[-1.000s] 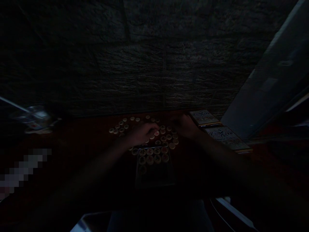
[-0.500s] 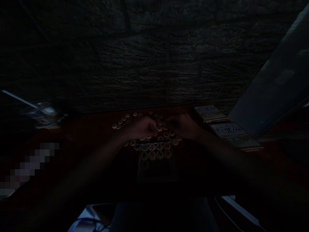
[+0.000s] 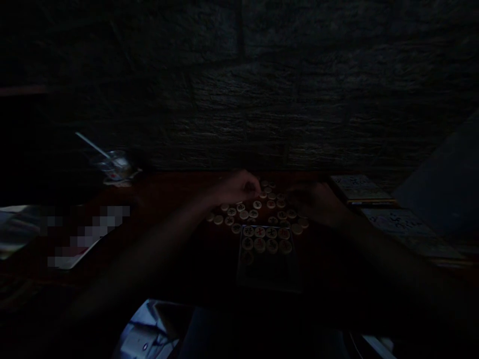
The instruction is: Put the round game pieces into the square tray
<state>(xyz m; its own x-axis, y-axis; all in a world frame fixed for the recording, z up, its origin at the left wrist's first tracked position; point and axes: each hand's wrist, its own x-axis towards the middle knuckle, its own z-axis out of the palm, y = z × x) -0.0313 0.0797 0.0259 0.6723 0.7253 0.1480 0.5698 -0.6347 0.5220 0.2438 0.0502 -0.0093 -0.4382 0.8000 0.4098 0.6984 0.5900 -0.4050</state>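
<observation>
In the head view the room is very dim, with a rough stone wall [image 3: 262, 109] rising behind a dark reddish table [image 3: 168, 194]. Loose round pieces [image 3: 243, 215], some marked with characters, lie scattered across the middle of the table. On the person's side of them is a tray [image 3: 269, 274] with two rows of four pieces and one more at the left; its near part is too dark to read.

The left hand [image 3: 239, 188] is over the far pieces, fingers curled toward the thumb; whether it grips a piece, I cannot tell. The right hand [image 3: 320, 202] is bent over the right edge of the scatter, its fingers lost in shadow, so its hold cannot be told. Two flat boxes [image 3: 404, 224] lie beyond it to the right. A cup [image 3: 116, 164] with a straw stands far left.
</observation>
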